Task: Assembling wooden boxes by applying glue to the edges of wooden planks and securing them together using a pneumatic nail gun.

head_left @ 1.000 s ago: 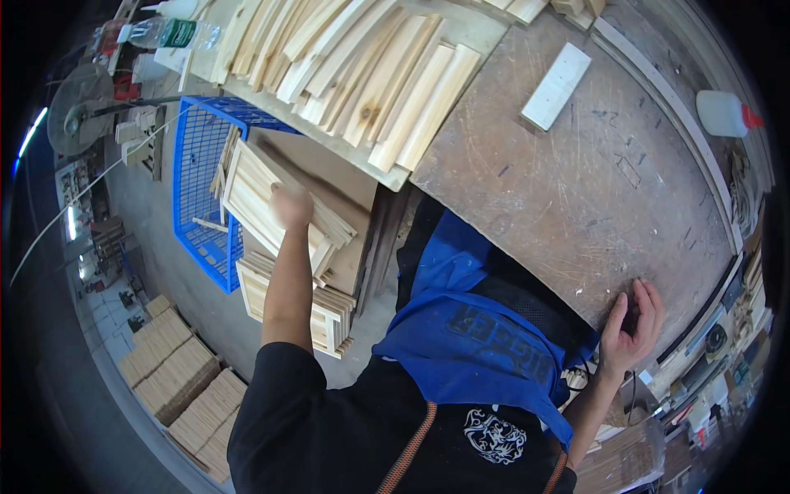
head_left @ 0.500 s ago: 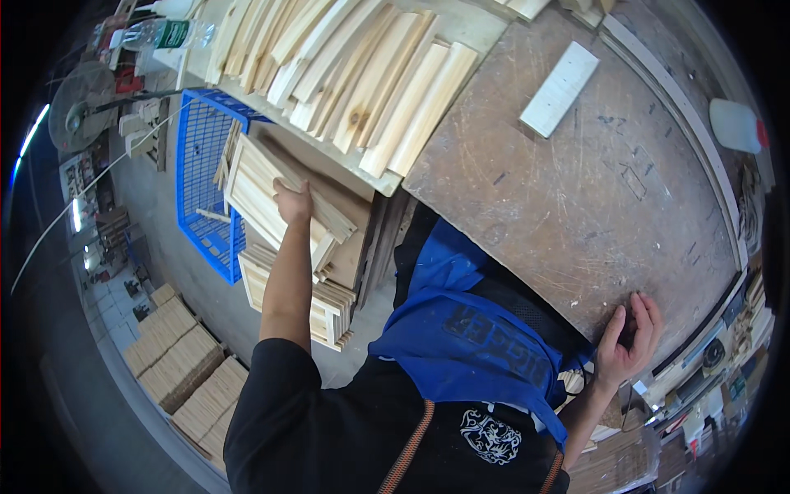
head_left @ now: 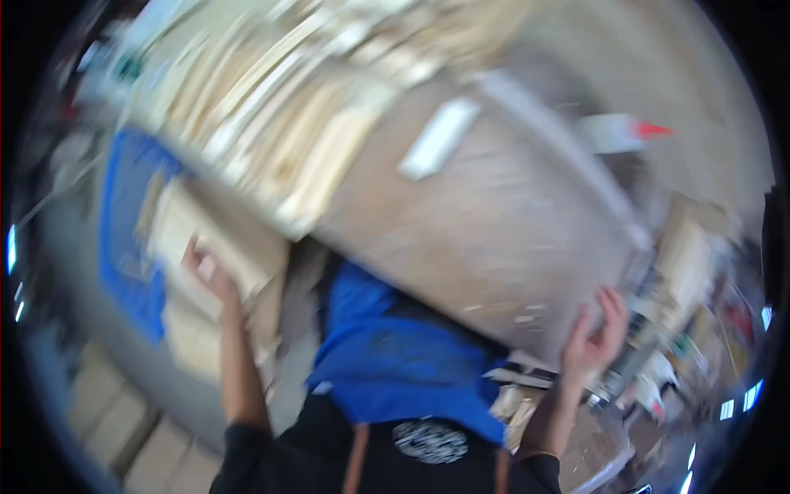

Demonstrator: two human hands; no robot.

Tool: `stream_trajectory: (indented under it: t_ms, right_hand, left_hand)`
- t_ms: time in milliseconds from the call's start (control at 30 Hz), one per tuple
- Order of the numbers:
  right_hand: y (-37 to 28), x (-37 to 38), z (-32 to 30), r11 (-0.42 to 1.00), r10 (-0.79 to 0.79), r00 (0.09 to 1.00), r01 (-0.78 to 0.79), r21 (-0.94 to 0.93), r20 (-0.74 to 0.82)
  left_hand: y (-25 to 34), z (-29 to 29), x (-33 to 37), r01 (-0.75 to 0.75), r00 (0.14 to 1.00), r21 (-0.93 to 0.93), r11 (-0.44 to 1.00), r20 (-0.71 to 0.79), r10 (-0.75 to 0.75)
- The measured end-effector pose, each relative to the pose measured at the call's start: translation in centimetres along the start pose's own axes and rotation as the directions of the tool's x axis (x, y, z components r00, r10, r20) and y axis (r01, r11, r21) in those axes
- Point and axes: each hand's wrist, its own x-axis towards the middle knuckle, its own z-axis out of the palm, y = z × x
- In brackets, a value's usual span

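Note:
The whole view is smeared by motion. My left hand (head_left: 211, 278) is raised beside the stack of pale wooden frames (head_left: 185, 226) at the left, its fingers loosely bent and apart. Nothing I can make out is in its grip. At the right, my right hand (head_left: 594, 336) hovers by the near right corner of the brown worktable (head_left: 494, 230), with thumb and fingers spread and nothing between them. A white rectangular block (head_left: 440, 137) lies near the table's far edge.
Several light wooden strips (head_left: 321, 156) lie side by side on the bench at far left. Below them stands a blue plastic crate (head_left: 123, 222). A white bottle with a red nozzle (head_left: 609, 133) is beyond the table's rail (head_left: 559, 140). Wooden stacks (head_left: 107, 412) sit on the floor.
The view has swung right, so the table and crate appear further left. My left hand has come off the wooden frames. My right hand has lifted from the table edge.

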Motion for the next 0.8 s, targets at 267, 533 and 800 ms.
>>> stream_trajectory:
  t_ms: [267,533,800]
  right_hand:
    - [-1.6,9.6,-5.2,0.982,-0.165,0.965,0.180,0.057,-0.203]
    - [9.7,20.7,-9.6,0.996,-0.064,0.845,0.018,-0.091,-0.530]
    - [13.3,35.8,-21.4,0.904,-0.151,0.781,-0.139,-0.405,-0.606]
  left_hand:
    - [19.1,6.8,-5.8,-0.707,0.572,-0.519,0.480,-0.021,0.820]
    - [27.3,12.5,-5.8,-0.628,0.490,-0.666,0.402,0.063,0.870]
    - [29.3,12.1,-6.7,-0.566,0.610,-0.595,0.571,0.164,0.775]
